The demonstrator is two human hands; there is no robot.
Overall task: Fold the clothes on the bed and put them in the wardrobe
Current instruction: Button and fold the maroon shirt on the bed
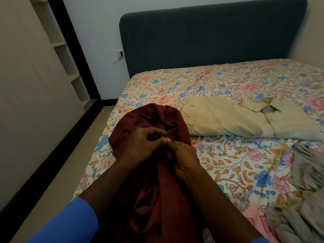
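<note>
Pinching at the cloth, both hands met over the maroon garment [154, 199] in the head view. The left hand [145, 142] had curled fingers nipping a bit of fabric, and the right hand [184, 160] gripped the same bunch just beside it, fingertips touching. The garment lay crumpled on the near left part of the bed [228, 163]. Its long axis ran from the person's body away toward the dark headboard [210, 41], directly under and beyond the hands. Neither hand was nearer; both sat on its middle. My read: it needed spreading flat along that line before any fold. To the right, well apart, a beige shirt [228, 118] lay roughly flat, and a grey garment [306, 190] sat rumpled at the right edge. What looked like wardrobe shelves [61, 44] stood off to the left.
</note>
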